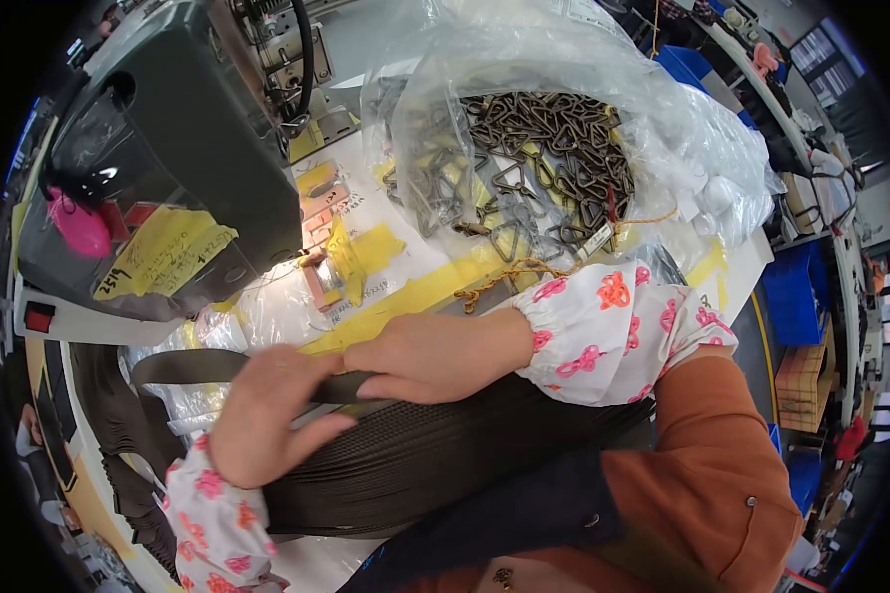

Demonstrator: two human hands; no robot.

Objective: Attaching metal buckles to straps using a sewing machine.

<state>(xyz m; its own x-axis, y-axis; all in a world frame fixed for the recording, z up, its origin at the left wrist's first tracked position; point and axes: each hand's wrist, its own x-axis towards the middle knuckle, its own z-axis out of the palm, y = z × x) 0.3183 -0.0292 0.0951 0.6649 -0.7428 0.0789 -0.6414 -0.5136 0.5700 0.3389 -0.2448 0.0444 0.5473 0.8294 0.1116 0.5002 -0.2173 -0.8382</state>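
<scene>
A dark olive webbing strap [190,368] curves in from the left and passes beneath my left hand [272,415]. That hand is slightly blurred, with its thumb spread away from the fingers, and lies over the strap without visibly gripping it. My right hand [440,356] is closed, its fingers and thumb pinching the strap just right of my left fingertips. Right below both hands lies a thick bundle of the same dark webbing straps [396,469], stretched across in front of me. Part of the held strap is hidden by my fingers.
A grey sewing machine [183,128] stands at the left with a lit work area and yellow tape [405,292]. Behind my right hand, an open clear plastic bag [692,148] holds many dark metal triangular rings [554,128]. Blue bins [796,292] stand farther right.
</scene>
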